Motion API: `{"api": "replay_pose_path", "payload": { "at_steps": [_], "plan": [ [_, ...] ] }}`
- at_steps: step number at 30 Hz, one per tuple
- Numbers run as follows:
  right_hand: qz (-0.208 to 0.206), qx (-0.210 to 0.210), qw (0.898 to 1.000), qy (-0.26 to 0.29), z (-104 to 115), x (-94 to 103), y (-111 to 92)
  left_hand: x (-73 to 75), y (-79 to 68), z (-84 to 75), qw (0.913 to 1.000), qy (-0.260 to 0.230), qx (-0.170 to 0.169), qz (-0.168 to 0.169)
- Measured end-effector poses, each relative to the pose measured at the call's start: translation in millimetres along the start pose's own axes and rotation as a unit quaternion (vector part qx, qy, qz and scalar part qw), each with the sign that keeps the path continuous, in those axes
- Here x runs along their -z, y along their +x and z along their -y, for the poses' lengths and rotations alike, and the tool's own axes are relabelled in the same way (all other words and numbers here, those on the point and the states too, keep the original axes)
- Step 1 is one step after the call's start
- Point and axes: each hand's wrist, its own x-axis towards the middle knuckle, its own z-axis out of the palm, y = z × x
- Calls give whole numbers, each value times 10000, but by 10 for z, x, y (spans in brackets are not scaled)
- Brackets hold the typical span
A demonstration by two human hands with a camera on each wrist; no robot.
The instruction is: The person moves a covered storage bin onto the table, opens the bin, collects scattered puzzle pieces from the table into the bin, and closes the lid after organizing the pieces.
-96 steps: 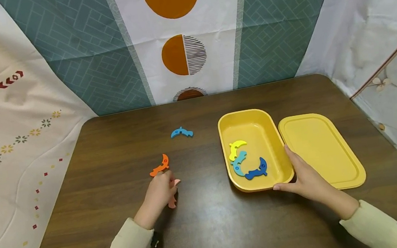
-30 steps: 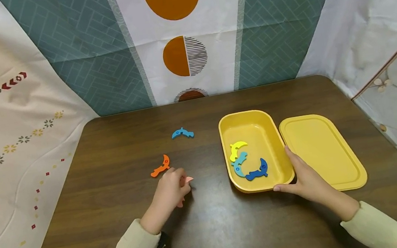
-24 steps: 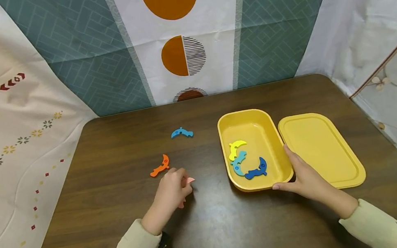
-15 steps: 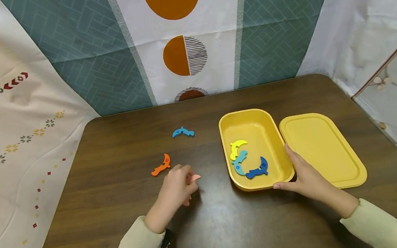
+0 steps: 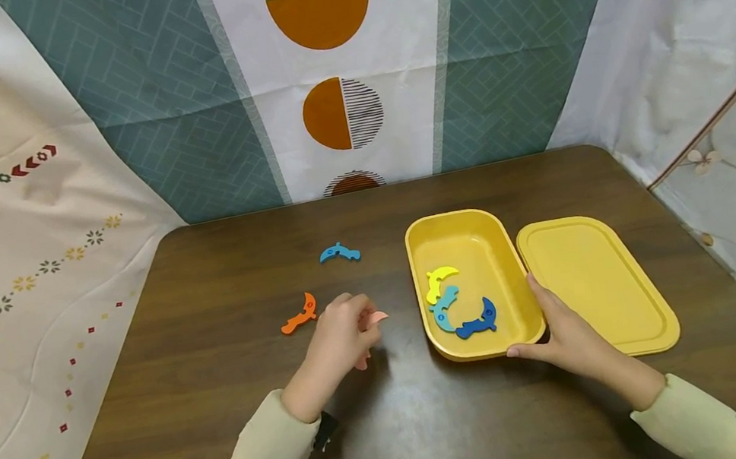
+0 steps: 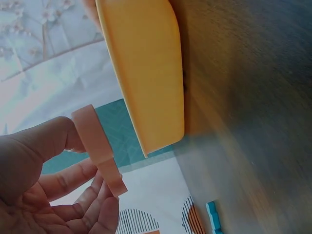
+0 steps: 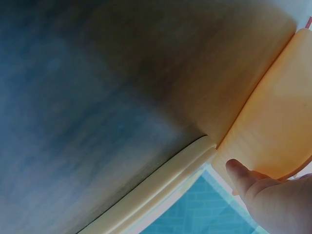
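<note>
The left hand [image 5: 340,338] pinches the pink piece [image 6: 93,136] between thumb and fingers, its remaining fingers loosely bent; the piece is held above the bench [image 5: 428,436], left of the tub [image 5: 472,236] and apart from it. The right hand [image 5: 563,332], thumb and index finger spread wide, rests against the tub's near right corner. Inside lie yellow [image 5: 439,281], teal [image 5: 444,310] and navy [image 5: 478,320] pieces. Beyond the left hand are the orange piece [image 5: 301,315], nearer, and the blue piece [image 5: 339,253], farther. The lid [image 5: 598,285] lies just right of the tub.
</note>
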Motion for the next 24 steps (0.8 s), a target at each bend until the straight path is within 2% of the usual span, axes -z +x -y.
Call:
{"api": "replay_pose_path", "payload": {
  "at_steps": [10, 15, 20, 24],
  "plan": [
    [37, 35, 10000, 14, 18, 11, 5, 19, 57, -57, 9995, -139, -95, -264],
    [19, 29, 10000, 27, 22, 20, 10, 28, 93, -104, 9989, -415, -33, -216],
    [16, 23, 10000, 22, 22, 6, 7, 35, 128, -145, 9985, -468, -100, -258],
    [26, 3, 10000, -2, 23, 8, 2, 40, 175, -177, 9975, -693, -62, -146]
  ]
}}
